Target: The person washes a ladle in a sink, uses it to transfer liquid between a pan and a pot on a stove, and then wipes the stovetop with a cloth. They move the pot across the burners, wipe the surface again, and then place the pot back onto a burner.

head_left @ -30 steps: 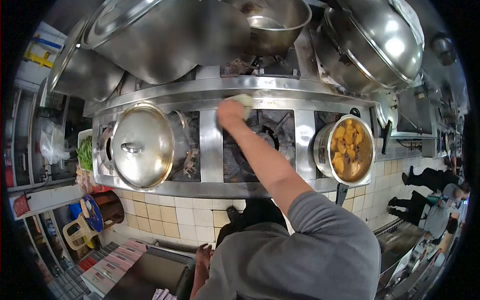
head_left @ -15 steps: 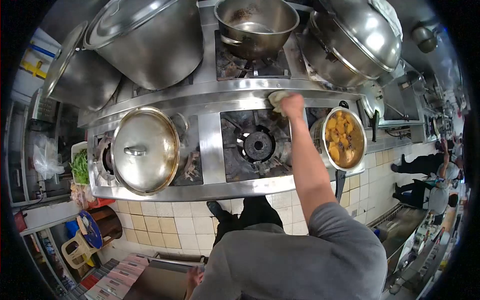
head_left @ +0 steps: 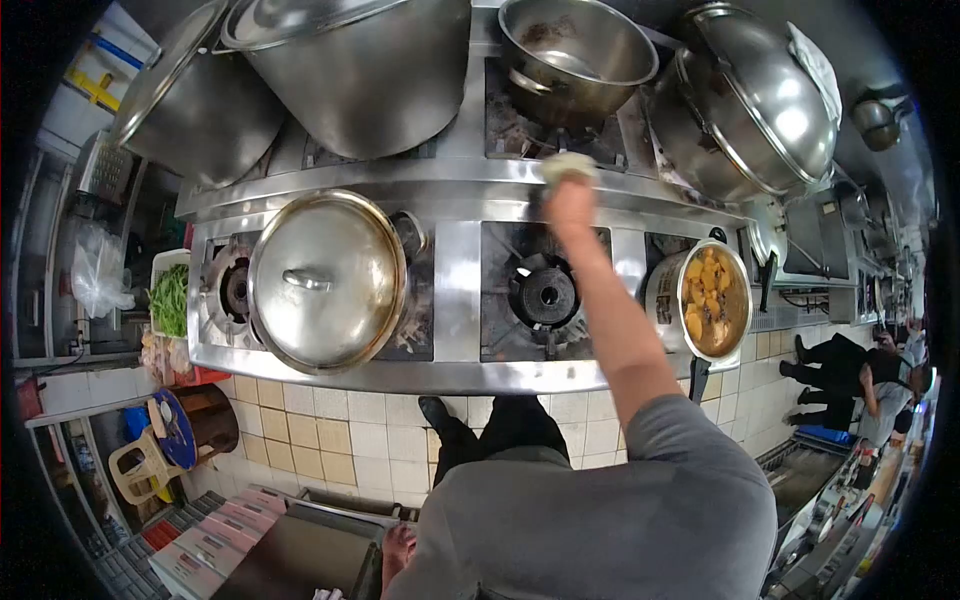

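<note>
My right hand [head_left: 570, 205] reaches out over the steel stove [head_left: 455, 270] and presses a pale cloth [head_left: 566, 163] against the raised ledge between the front and back burners. Just below the hand lies the bare middle burner [head_left: 546, 295]. My left hand [head_left: 397, 545] hangs low by my side near a dark counter, fingers loosely down, holding nothing that I can see.
A lidded steel pot [head_left: 325, 280] covers the front left burner. An open pot of yellow stew [head_left: 710, 300] sits front right. Big steel pots [head_left: 350, 60] and an empty pan [head_left: 575, 50] stand behind. Greens [head_left: 172, 300] lie left. Other people [head_left: 860, 375] stand at far right.
My right hand has slid the cloth along the ledge, first rightward from the middle, then up onto the ledge's far side. The view has shifted slightly.
</note>
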Available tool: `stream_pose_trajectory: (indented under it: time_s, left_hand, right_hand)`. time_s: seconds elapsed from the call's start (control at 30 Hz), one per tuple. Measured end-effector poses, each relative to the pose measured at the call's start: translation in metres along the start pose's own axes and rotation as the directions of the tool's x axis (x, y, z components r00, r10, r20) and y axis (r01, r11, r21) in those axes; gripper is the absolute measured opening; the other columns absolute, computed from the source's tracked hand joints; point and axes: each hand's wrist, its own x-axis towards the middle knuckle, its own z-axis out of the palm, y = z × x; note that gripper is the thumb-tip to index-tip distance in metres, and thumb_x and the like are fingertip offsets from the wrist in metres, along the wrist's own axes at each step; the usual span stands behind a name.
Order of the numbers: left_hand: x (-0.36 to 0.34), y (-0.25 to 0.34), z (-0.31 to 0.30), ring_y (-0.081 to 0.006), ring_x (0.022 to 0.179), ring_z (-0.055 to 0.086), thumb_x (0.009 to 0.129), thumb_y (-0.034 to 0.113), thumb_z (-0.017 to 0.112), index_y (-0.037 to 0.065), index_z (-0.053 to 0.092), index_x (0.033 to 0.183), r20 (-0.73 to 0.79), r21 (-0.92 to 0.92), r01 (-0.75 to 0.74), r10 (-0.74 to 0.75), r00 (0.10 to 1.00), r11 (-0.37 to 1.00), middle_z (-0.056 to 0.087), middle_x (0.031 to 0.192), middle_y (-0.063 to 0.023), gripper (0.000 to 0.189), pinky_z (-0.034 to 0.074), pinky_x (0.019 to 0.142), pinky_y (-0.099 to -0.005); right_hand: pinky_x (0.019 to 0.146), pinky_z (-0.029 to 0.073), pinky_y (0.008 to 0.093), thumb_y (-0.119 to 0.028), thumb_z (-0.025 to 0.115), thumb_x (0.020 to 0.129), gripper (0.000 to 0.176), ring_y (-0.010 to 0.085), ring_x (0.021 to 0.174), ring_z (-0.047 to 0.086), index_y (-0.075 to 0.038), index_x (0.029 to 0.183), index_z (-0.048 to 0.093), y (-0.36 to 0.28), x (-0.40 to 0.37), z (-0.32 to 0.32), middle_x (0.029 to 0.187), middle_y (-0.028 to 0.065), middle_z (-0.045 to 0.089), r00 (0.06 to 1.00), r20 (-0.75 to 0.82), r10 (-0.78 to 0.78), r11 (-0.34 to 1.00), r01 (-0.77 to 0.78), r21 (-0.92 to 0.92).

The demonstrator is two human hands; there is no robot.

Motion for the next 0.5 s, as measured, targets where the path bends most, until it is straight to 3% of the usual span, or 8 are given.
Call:
stream_pose_trajectory:
  time_s: [0.07,0.1,0.23,0.27,0.3,0.33,0.43,0.5]
  left_hand:
    - [-0.014,0.025,0.020,-0.0315,0.124,0.055,0.104,0.033,0.044,0.020,0.049,0.137,0.001,-0.019,-0.002,0.002,1.000,1.000,0.060,0.136,-0.0026,0.036,0.041,0.093,-0.0466]
    - [-0.018,0.031,0.025,-0.0309,0.122,0.056,0.104,0.033,0.045,0.020,0.050,0.136,0.053,-0.079,-0.122,0.127,0.991,0.989,0.060,0.135,-0.0026,0.035,0.041,0.093,-0.0461]
    - [-0.021,0.049,0.026,-0.0283,0.117,0.057,0.102,0.034,0.046,0.021,0.053,0.130,0.173,-0.333,-0.529,0.602,0.780,0.781,0.061,0.131,-0.0022,0.032,0.039,0.091,-0.0441]
    - [-0.021,0.057,0.024,-0.0283,0.117,0.057,0.102,0.034,0.046,0.021,0.053,0.130,0.181,-0.320,-0.531,0.601,0.778,0.784,0.061,0.131,-0.0022,0.032,0.039,0.091,-0.0441]
    - [-0.024,0.066,0.024,-0.0284,0.116,0.057,0.101,0.037,0.047,0.021,0.054,0.127,0.103,0.006,-0.471,0.468,0.878,0.882,0.061,0.129,-0.0021,0.031,0.040,0.091,-0.0428]
    - [-0.025,0.072,0.024,-0.0285,0.116,0.057,0.100,0.039,0.049,0.021,0.055,0.125,-0.022,0.319,-0.332,0.357,0.934,0.888,0.062,0.126,-0.0020,0.031,0.040,0.090,-0.0414]
    - [0.049,-0.009,-0.018,-0.0316,0.118,0.056,0.100,0.044,0.047,0.022,0.055,0.127,0.143,-0.164,-0.331,0.354,0.924,0.929,0.061,0.128,-0.0040,0.036,0.040,0.092,-0.0471]
    - [0.035,-0.019,-0.013,-0.0316,0.118,0.056,0.100,0.044,0.047,0.021,0.054,0.127,0.081,0.315,-0.355,0.348,0.934,0.880,0.061,0.128,-0.0043,0.036,0.040,0.092,-0.0467]
  right_hand:
    - [0.091,0.056,0.0423,-0.013,0.071,0.077,0.029,0.0349,0.103,0.068,0.000,0.103,0.067,-0.083,0.003,0.020,0.108,0.0218,0.069,0.980,-0.004,-0.201,0.974,0.200,0.110]
    - [0.091,0.056,0.0427,-0.013,0.072,0.076,0.031,0.0352,0.103,0.068,0.000,0.103,0.066,-0.123,0.008,0.018,0.111,0.0206,0.068,0.941,0.235,-0.245,0.965,0.213,0.156]
    - [0.098,0.053,0.0400,-0.010,0.063,0.082,0.022,0.0292,0.115,0.063,-0.009,0.101,0.074,-0.188,0.019,0.021,0.117,0.0123,0.071,0.899,-0.080,-0.431,0.812,0.425,0.399]
    - [0.100,0.052,0.0413,-0.008,0.066,0.078,0.031,0.0314,0.115,0.063,-0.011,0.108,0.072,-0.180,0.023,0.020,0.119,0.0114,0.069,0.869,-0.085,-0.487,0.781,0.477,0.403]
    - [0.101,0.051,0.0426,-0.006,0.068,0.073,0.042,0.0336,0.114,0.062,-0.014,0.114,0.070,-0.166,0.021,0.018,0.122,0.0106,0.068,0.840,-0.081,-0.536,0.754,0.520,0.402]
    - [0.101,0.051,0.0426,-0.006,0.068,0.073,0.042,0.0336,0.114,0.062,-0.014,0.114,0.070,-0.141,0.014,0.022,0.122,0.0106,0.068,0.850,-0.073,-0.521,0.768,0.505,0.395]
    - [0.108,0.046,0.0409,-0.004,0.061,0.081,0.026,0.0289,0.117,0.062,-0.012,0.100,0.075,-0.037,-0.009,0.010,0.118,0.0095,0.070,0.937,-0.178,-0.302,0.887,0.344,0.309]
    - [0.106,0.044,0.0397,-0.011,0.058,0.092,0.019,0.0270,0.113,0.063,-0.005,0.101,0.073,0.040,-0.020,0.001,0.113,0.0141,0.070,0.990,-0.073,0.124,0.992,-0.122,0.022]
